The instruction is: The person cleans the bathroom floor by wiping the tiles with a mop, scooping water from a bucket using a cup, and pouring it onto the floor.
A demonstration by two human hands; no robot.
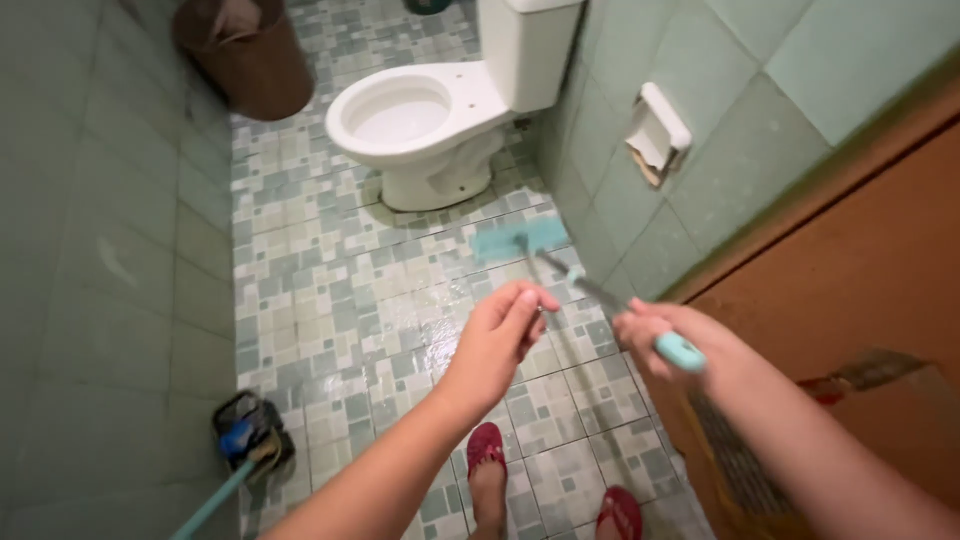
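Right hand [655, 340] gripping teal brush [520, 240], left hand [500, 335] loosely open, toilet bowl [400, 115] empty

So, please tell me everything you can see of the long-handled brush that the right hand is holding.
The long-handled brush has a flat, rectangular teal head, a thin grey shaft and a light teal grip, all plastic-looking. It is blurred. The right hand is closed around the grip, whose rounded end sticks out of the fist. The shaft slants away towards the toilet, and the head is over the wet tiled floor near the wall; whether it touches the floor is unclear. The left hand is beside the shaft, not touching.
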